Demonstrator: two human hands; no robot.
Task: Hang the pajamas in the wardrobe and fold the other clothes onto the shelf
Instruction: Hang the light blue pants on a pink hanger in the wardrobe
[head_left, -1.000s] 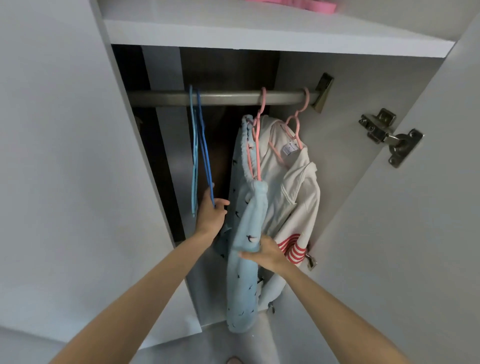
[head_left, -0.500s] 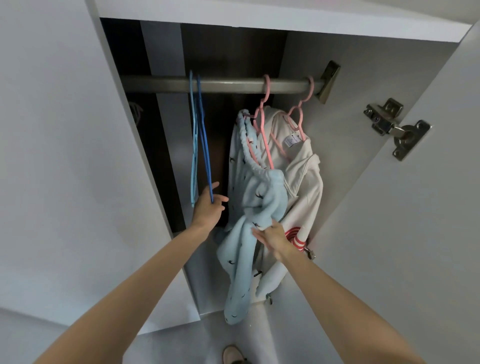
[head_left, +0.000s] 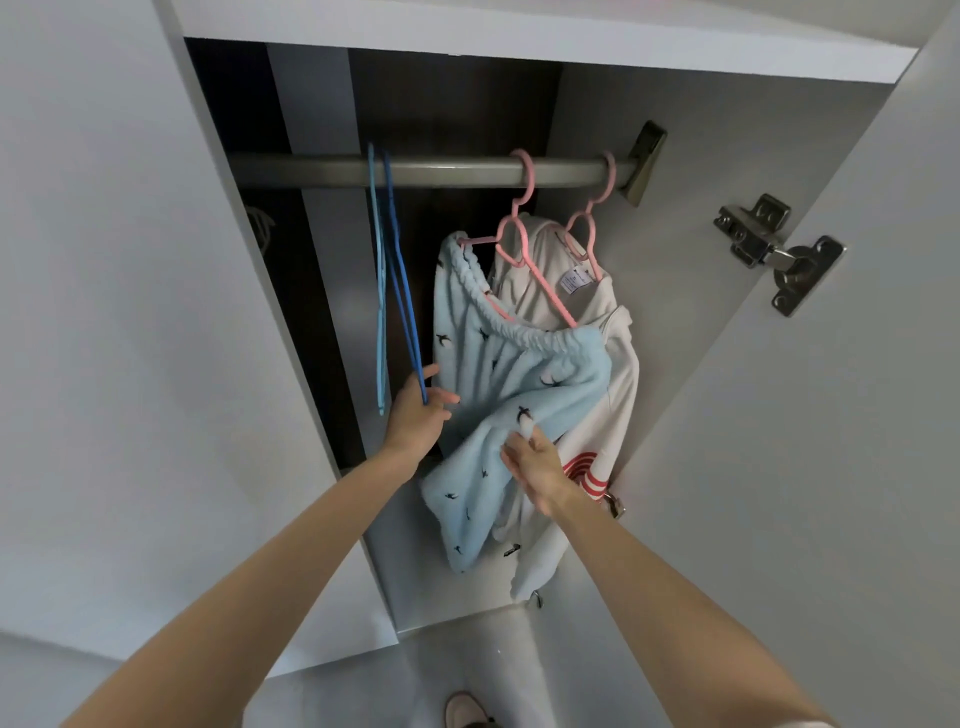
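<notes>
Light blue pajama trousers (head_left: 498, 374) with small dark birds hang by their waistband on a pink hanger (head_left: 519, 228) from the grey rail (head_left: 447, 170). My right hand (head_left: 535, 465) grips a bunched fold of the trouser leg low down. Behind them a white top (head_left: 605, 395) with red stripes hangs on a second pink hanger (head_left: 584, 228). To the left, a light blue hanger (head_left: 379, 291) and a dark blue hanger (head_left: 401, 301) hang bare. My left hand (head_left: 415, 418) holds the dark blue hanger's lower corner between thumb and fingers.
The open wardrobe door (head_left: 831, 415) with a metal hinge (head_left: 779, 254) stands close on the right. A white panel (head_left: 130, 312) closes the left side. A white shelf board (head_left: 519, 47) runs just above the rail. A shoe (head_left: 467, 712) shows on the floor below.
My right hand has drawn the trouser leg up and toward the right, and the waistband has spread along the pink hanger. My left hand has stayed on the dark blue hanger.
</notes>
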